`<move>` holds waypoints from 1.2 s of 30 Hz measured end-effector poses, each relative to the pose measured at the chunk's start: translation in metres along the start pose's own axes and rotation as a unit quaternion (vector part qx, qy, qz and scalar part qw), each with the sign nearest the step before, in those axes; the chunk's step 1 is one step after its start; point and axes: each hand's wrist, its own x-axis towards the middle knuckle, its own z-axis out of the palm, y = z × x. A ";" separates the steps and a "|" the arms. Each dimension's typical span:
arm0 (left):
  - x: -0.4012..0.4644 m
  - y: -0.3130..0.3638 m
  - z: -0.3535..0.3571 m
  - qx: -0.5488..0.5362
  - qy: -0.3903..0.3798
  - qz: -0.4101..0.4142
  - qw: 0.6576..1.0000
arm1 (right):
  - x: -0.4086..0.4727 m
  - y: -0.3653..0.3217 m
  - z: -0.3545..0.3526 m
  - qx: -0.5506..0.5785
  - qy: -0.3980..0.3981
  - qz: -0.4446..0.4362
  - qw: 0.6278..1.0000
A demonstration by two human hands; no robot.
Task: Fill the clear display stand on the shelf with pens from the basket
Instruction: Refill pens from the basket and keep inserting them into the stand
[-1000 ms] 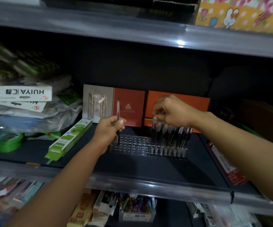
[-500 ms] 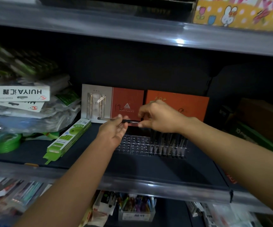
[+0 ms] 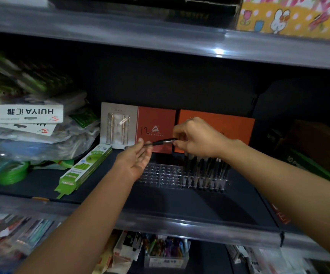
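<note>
A clear display stand (image 3: 161, 175) with rows of holes sits on the dark shelf. Several black pens (image 3: 205, 168) stand upright in its right half; its left half shows bare holes. A black pen (image 3: 158, 142) lies level in the air above the stand. My right hand (image 3: 197, 140) pinches the pen's right end. My left hand (image 3: 135, 159) is under the pen's left part, palm up, fingers loosely spread, thumb tip near the barrel. The basket is out of view.
Red and orange boxes (image 3: 215, 123) lean against the back behind the stand. A green flat pack (image 3: 85, 169) lies to the left, beside bagged goods (image 3: 33, 133). The shelf lip (image 3: 180, 224) runs along the front; the upper shelf (image 3: 160, 38) hangs overhead.
The pen went from upright in my left hand to level, and my right hand came off the standing pens and took its end. My left hand's fingers have opened under it.
</note>
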 end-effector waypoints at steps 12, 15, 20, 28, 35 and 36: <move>0.006 -0.016 -0.022 0.313 -0.019 0.073 0.947 | 0.005 0.010 -0.017 0.270 0.106 0.121 0.949; 0.007 -0.019 -0.025 0.381 -0.019 0.105 0.918 | 0.008 0.013 -0.022 0.274 0.133 0.158 0.939; 0.006 -0.019 -0.026 0.474 -0.026 0.167 0.864 | 0.006 0.015 -0.026 0.199 0.102 0.195 0.955; 0.010 -0.020 -0.027 0.631 -0.049 0.257 0.730 | 0.012 0.029 -0.006 0.126 0.077 0.200 0.968; 0.017 -0.022 -0.029 0.688 -0.067 0.290 0.662 | 0.018 0.034 0.001 0.121 0.052 0.206 0.970; 0.018 -0.023 -0.030 0.696 -0.071 0.298 0.649 | 0.019 0.033 0.001 0.123 0.048 0.206 0.969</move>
